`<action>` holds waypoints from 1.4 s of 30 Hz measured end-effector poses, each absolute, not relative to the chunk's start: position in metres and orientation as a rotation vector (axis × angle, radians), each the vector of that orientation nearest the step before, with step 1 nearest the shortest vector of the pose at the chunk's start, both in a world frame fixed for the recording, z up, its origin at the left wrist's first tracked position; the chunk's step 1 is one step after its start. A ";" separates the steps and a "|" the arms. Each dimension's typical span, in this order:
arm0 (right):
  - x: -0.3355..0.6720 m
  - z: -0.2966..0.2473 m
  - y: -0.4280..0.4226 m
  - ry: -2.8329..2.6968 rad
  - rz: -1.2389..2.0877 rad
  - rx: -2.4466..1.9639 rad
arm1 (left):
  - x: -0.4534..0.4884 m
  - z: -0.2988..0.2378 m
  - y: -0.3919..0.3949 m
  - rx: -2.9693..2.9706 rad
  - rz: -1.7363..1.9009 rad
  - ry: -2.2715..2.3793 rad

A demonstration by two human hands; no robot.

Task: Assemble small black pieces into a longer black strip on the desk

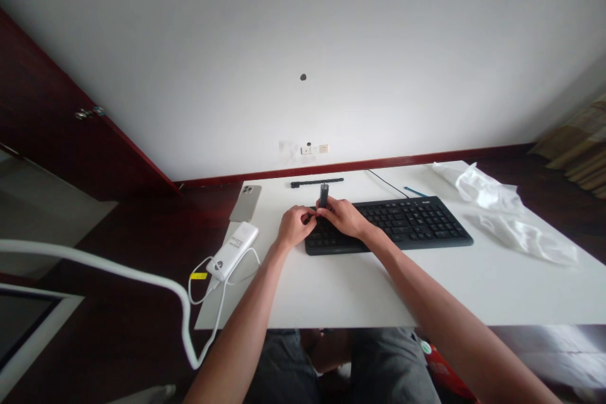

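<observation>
A black keyboard (402,222) lies on the white table in front of me, its left end partly covered by my hands. My right hand (344,217) is closed around a short dark upright stick-like tool (324,193), held over the keyboard's upper left part; its lower end is hidden by my fingers. Close beside it, my left hand (296,225) rests at the keyboard's left edge with the fingers pinched together near the right fingertips. Whatever is between those left fingers is too small to make out.
Behind the keyboard lies a narrow black bumpy strip (317,183). A phone (246,203) and a white power bank (233,250) with white cable are at the table's left edge. Crumpled clear plastic bags (487,192) and a thin blue stick (416,192) lie on the right.
</observation>
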State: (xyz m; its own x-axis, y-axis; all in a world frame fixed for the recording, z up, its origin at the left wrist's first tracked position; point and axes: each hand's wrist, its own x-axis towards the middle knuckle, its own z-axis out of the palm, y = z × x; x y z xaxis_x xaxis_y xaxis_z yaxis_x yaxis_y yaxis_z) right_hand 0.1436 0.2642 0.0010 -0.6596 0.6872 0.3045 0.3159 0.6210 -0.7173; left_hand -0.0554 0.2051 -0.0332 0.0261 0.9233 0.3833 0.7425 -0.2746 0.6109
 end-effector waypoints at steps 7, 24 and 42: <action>0.151 0.003 0.267 -2.270 0.864 -0.823 | -0.053 -0.031 0.204 2.108 1.067 1.688; 0.157 -0.008 0.278 -2.022 1.246 -0.654 | -0.048 -0.033 0.205 1.882 1.001 1.748; 0.153 -0.019 0.278 -1.774 0.930 -0.964 | -0.050 -0.035 0.207 1.910 0.994 1.732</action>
